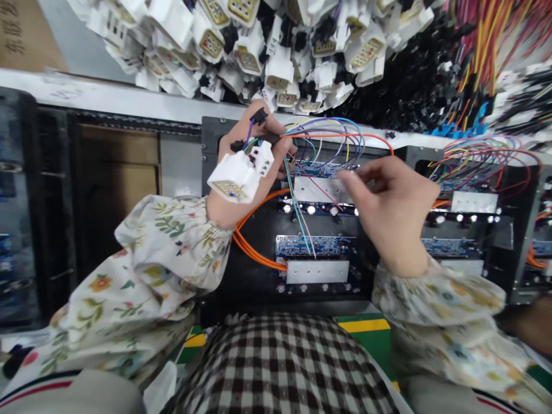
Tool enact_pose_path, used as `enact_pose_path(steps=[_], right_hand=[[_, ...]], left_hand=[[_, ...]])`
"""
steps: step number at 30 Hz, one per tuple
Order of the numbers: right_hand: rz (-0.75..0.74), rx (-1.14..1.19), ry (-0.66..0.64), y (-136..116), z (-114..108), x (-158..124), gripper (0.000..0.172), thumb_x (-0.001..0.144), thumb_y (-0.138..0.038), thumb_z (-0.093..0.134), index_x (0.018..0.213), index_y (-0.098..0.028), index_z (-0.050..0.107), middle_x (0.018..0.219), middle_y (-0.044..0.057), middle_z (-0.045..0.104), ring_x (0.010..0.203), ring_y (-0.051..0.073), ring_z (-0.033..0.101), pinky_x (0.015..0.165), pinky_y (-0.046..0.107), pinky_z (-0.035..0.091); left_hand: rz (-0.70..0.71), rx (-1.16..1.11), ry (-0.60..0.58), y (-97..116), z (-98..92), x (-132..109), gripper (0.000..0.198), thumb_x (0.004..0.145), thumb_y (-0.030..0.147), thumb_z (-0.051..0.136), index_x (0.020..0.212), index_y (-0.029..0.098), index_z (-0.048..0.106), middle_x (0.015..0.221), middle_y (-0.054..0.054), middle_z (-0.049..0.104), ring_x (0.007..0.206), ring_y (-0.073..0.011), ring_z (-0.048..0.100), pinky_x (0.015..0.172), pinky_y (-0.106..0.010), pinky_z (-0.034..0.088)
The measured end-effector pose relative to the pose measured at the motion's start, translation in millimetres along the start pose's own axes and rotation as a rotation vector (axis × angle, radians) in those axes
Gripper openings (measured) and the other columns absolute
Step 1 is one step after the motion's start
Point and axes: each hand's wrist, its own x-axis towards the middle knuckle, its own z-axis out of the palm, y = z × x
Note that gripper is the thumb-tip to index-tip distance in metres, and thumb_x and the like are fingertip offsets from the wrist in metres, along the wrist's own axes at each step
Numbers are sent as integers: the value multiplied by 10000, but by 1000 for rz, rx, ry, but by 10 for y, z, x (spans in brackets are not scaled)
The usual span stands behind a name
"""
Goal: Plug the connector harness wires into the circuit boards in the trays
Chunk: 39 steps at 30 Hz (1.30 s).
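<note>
My left hand [259, 149] is closed around a bundle of thin coloured wires [332, 129] at the upper middle. A white multi-pin connector [235, 178] hangs over the back of that hand, with a small black plug [259, 117] on a purple wire beside it. My right hand [388, 201] is closed in a pinch to the right. An orange wire [362, 135] runs from the bundle into its curled fingers; its end is hidden. Below both hands lie two blue circuit boards with silver plates, an upper board [323, 169] and a lower board [314, 246]. Green and white wires dangle across them.
White connectors [280, 69] are heaped along the back ledge, near black plugs and loose orange wires [483, 46]. Thick orange cables [254, 253] curve into the black housing [245, 230]. Another wired unit [474, 201] stands on the right. Part of another person's hand [532, 325] shows at the right edge.
</note>
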Motion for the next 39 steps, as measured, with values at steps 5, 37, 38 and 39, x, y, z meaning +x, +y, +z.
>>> enact_pose_path(steps=[5,37,38,39], right_hand=[[-108,170,-219,-250,-83,33,124,846,-260,545,747,-201,591,677,9,616,610,135,583,584,286,440],[-31,242,-188,-245,419,324,143,725,-190,639,640,-252,542,630,-26,619,546,140,549,568,316,427],[-32,241,-179,-247,416,322,150,721,-191,645,635,-251,538,628,-25,618,542,139,546,567,316,427],[-33,239,-166,-249,413,318,151,719,-189,646,635,-250,536,630,-24,619,537,137,542,567,317,427]], left_hand=[[-15,9,-42,-29,1,11,177,861,355,593,911,222,486,791,6,659,698,-146,686,583,-219,559],[-62,125,10,64,-12,19,81,873,267,556,841,236,488,737,17,641,594,-107,625,555,-204,505],[-52,129,10,67,-11,14,84,874,274,556,841,237,489,732,17,639,594,-107,625,555,-206,505],[-41,129,11,72,-10,7,93,873,284,560,843,237,486,731,15,637,605,-112,629,557,-210,507]])
